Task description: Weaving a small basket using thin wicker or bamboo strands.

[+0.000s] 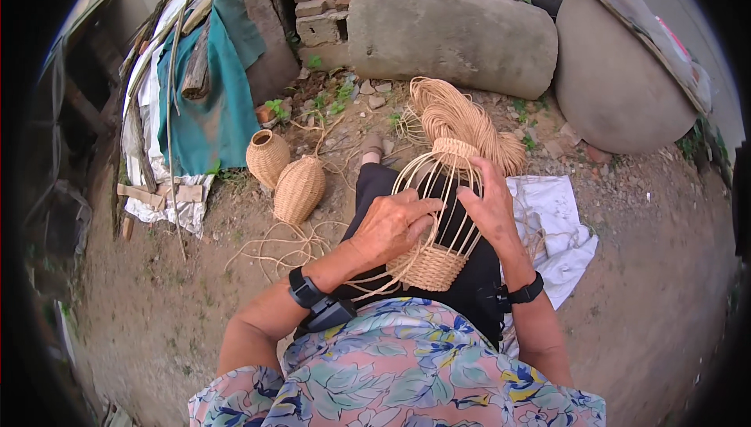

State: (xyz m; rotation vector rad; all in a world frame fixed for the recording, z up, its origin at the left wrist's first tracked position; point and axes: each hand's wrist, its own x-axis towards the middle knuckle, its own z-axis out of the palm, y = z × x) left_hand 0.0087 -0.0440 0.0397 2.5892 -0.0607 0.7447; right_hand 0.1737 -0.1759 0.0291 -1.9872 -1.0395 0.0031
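A half-woven vase-shaped basket (432, 267) lies tilted across my lap, its woven rim (454, 150) pointing away from me. Bare ribs span the gap between that rim and the woven band nearest my body. My left hand (395, 227) is over the left side of the ribs, thumb and fingers pinched on a strand of tan cord (433, 233). On the right, my right hand (493, 212) grips the ribs, with fingers reaching up to the rim and the thumb among the ribs. The fingertips are partly hidden.
Two finished woven vases (300, 190) lie on the dirt to the left. Loose cord (293, 243) trails beside my leg. A thick cord hank (461, 118) sits ahead, and a white sack (551, 231) is at right. Beyond are a stone cylinder (454, 36) and a green tarp (207, 106).
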